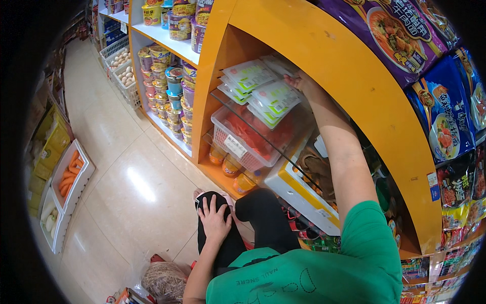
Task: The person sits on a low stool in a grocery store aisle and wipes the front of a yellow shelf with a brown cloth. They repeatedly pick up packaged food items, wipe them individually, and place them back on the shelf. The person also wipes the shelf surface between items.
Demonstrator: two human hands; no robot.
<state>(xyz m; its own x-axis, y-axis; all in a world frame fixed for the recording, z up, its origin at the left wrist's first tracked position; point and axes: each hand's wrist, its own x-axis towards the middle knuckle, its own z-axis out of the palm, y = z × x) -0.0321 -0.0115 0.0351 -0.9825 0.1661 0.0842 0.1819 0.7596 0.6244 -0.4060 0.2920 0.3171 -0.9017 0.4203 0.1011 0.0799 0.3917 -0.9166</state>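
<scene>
My right hand (297, 81) reaches into an orange shelf unit, at the back edge of stacked flat plastic packets with white and green print (275, 97). Its fingers are partly hidden, and whether they grip a packet cannot be told. The packets lie in several overlapping layers on a glass shelf (265, 138). Under the glass stands a pink plastic basket (252, 161) with red packages and a handwritten tag. My left hand (215, 220) rests on my black-trousered knee, fingers spread, holding nothing.
Orange drink bottles (231, 167) and a white foam box (300, 197) stand low in the unit. Cup noodles (161, 83) fill shelves at the left, with egg crates (127, 76) beyond. Carrots (70, 174) lie in a foam box across the tiled aisle. Noodle bags (444, 121) hang at the right.
</scene>
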